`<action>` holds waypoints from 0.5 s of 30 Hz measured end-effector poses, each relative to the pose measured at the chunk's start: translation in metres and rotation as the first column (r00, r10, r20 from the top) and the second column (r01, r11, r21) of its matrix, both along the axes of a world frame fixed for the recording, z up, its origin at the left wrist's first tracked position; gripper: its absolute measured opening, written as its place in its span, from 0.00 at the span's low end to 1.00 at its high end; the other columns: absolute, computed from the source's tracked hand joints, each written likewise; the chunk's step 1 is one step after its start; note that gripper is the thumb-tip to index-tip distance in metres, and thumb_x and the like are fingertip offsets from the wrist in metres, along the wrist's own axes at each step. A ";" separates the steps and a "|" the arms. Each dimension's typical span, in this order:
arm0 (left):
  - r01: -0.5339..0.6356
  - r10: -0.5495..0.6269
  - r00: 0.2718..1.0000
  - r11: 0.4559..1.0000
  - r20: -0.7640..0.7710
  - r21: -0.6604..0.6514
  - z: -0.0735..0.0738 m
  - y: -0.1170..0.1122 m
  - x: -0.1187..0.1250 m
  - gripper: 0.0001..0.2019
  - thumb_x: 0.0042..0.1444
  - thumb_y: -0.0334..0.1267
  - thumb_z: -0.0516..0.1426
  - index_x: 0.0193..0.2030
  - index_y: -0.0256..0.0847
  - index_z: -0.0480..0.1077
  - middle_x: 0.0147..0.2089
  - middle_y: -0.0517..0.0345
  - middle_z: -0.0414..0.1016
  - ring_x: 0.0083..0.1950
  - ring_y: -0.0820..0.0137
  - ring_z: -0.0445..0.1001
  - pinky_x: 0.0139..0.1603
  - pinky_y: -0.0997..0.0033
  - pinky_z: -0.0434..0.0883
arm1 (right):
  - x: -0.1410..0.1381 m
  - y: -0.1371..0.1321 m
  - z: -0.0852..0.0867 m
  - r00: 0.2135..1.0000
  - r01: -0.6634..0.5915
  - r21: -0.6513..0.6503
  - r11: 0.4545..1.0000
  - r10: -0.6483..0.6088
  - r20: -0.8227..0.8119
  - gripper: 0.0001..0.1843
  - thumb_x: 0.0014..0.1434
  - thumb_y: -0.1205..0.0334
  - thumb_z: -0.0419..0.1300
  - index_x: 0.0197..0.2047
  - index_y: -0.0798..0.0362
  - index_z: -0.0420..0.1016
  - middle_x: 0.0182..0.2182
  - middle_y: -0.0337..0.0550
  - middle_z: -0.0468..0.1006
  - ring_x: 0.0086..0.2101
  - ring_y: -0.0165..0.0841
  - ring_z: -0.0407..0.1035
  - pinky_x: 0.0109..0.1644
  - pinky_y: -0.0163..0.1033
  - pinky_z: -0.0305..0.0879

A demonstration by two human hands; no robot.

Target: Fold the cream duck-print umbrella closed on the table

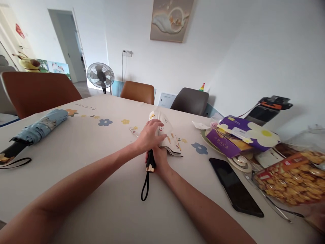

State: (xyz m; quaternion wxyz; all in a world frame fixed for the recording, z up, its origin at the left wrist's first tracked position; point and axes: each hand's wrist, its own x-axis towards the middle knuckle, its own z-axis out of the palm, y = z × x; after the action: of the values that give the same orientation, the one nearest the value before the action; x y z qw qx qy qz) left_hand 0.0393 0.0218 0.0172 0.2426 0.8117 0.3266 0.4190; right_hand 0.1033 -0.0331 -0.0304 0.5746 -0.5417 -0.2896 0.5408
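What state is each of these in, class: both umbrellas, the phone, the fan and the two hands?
White umbrella: closed, loose, not rolled up
Blue umbrella: closed, rolled up
Phone: face up, screen dark
Fan: upright, blades apparently still
Left hand: open, at the white umbrella
Right hand: closed around its handle

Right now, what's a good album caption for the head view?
Left hand over a white umbrella, right hand around its black handle.
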 end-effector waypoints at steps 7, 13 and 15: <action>0.121 -0.059 0.946 0.977 -0.319 0.177 -0.001 -0.018 0.004 0.13 0.48 0.34 0.58 0.42 0.41 0.70 0.59 0.50 0.63 0.66 0.59 0.52 0.65 0.55 0.52 | -0.003 -0.003 -0.011 0.988 -0.035 0.136 0.990 0.014 0.152 0.08 0.48 0.60 0.57 0.23 0.49 0.59 0.09 0.34 0.64 0.10 0.30 0.60 0.12 0.34 0.57; 0.096 -0.041 0.945 0.983 -0.325 0.155 0.001 -0.019 0.002 0.09 0.46 0.31 0.56 0.36 0.42 0.71 0.56 0.50 0.66 0.64 0.58 0.56 0.64 0.55 0.50 | -0.004 -0.003 -0.011 0.978 -0.062 0.077 0.995 0.046 0.203 0.09 0.51 0.60 0.55 0.23 0.49 0.59 0.10 0.36 0.64 0.11 0.31 0.61 0.13 0.35 0.57; 0.064 -0.013 0.958 0.984 -0.286 0.167 0.000 -0.018 0.003 0.08 0.47 0.29 0.55 0.33 0.43 0.71 0.54 0.50 0.67 0.62 0.58 0.58 0.63 0.55 0.52 | -0.005 -0.003 -0.010 0.981 -0.044 0.067 0.997 0.031 0.193 0.07 0.51 0.60 0.56 0.25 0.48 0.60 0.10 0.35 0.64 0.12 0.32 0.61 0.13 0.35 0.57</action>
State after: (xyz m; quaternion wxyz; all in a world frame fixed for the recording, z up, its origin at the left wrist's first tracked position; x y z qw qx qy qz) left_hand 0.0419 0.0043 0.0170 0.1295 0.8877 0.3041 0.3205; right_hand 0.0984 -0.0360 -0.0404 0.5527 -0.5649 -0.3728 0.4862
